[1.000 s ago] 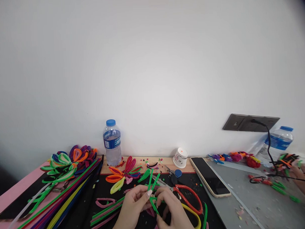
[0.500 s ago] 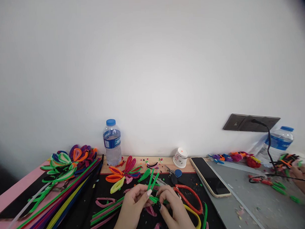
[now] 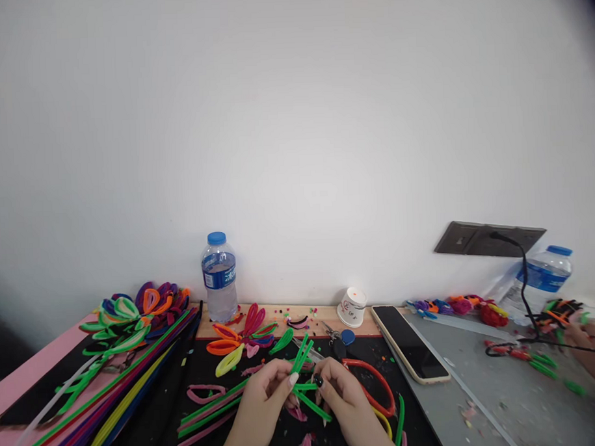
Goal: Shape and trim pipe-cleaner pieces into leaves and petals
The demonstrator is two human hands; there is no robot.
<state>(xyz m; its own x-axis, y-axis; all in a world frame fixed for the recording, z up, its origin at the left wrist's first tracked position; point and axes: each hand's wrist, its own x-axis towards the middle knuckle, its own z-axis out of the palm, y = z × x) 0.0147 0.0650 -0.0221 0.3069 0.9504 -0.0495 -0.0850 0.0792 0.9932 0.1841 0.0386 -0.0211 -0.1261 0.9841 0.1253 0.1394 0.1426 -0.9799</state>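
Several green pipe cleaners (image 3: 302,356) cross one another between my two hands, some pointing up and others to the right. My left hand (image 3: 266,396) pinches them where they cross, thumb on top. With thumb and forefinger, my right hand (image 3: 338,394) grips a green end at the right. Pink and green pipe cleaners (image 3: 211,414) lie on the black mat (image 3: 153,443) beside my left hand. Close behind sit bent petal loops in orange, magenta and yellow (image 3: 240,339). Red-handled scissors (image 3: 378,383) lie partly under my right hand.
A water bottle (image 3: 219,278), a paper cup (image 3: 352,307), keys (image 3: 337,344) and a phone (image 3: 410,344) stand or lie toward the wall. Pipe-cleaner flowers (image 3: 120,320) and long stems (image 3: 118,398) fill the left. Another person's hand (image 3: 592,343) is at the far right, near a black cable (image 3: 525,286).
My right hand has moved slightly right and up, drawing a green end outward. The green pipe cleaners now spread into a wider cross; the upright pair leans more to the right.
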